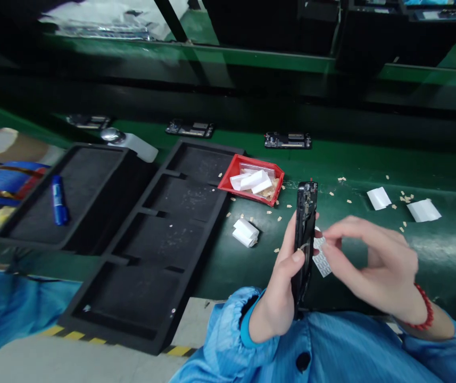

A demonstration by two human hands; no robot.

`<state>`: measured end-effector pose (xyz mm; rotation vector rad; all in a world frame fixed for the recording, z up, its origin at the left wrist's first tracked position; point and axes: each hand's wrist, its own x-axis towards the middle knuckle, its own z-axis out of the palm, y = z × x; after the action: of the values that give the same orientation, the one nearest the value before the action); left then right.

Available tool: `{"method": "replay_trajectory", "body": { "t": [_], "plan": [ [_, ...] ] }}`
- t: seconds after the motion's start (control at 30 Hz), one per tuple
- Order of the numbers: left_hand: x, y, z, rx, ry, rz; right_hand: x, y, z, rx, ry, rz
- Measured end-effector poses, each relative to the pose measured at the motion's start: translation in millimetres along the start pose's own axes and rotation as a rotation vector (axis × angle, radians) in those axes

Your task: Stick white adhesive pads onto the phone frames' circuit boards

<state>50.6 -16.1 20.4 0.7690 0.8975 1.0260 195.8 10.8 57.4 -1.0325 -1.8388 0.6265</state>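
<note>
My left hand point(278, 290) grips a black phone frame point(305, 213) held on edge, with the thumb pressed on its side. My right hand point(375, 266) is beside it, fingers pinched on a small white sticker sheet point(322, 260) at the phone's right side. A red bead bracelet point(425, 311) circles the right wrist. Both arms wear blue sleeves.
A red bin point(251, 181) with white strips sits on the green belt point(431, 244). Black foam trays point(159, 234) lie to the left, one holding a blue pen point(58, 199). White folded papers point(246, 233) and small scraps are scattered. Several phone boards point(287, 140) lie farther back.
</note>
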Motion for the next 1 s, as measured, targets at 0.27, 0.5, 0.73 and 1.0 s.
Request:
{"method": "replay_trajectory", "body": {
  "t": [0.27, 0.5, 0.73, 1.0],
  "plan": [
    [-11.4, -13.1, 1.9, -0.158, 0.072, 0.143, -9.9, -16.2, 23.1, 0.196, 0.06, 0.04],
    [-19.3, -2.8, 13.6, -0.307, 0.151, 0.163, -6.4, -12.5, 26.0, 0.21, 0.069, 0.028],
    [-15.4, -5.6, 15.2, -0.329, 0.189, 0.177, -8.4, -7.3, 30.2, 0.644, -0.11, 0.254],
    [-9.0, -0.5, 3.7, -0.349, 0.092, 0.069, -9.9, -9.0, 25.0, 0.715, -0.122, 0.315]
  ]
}}
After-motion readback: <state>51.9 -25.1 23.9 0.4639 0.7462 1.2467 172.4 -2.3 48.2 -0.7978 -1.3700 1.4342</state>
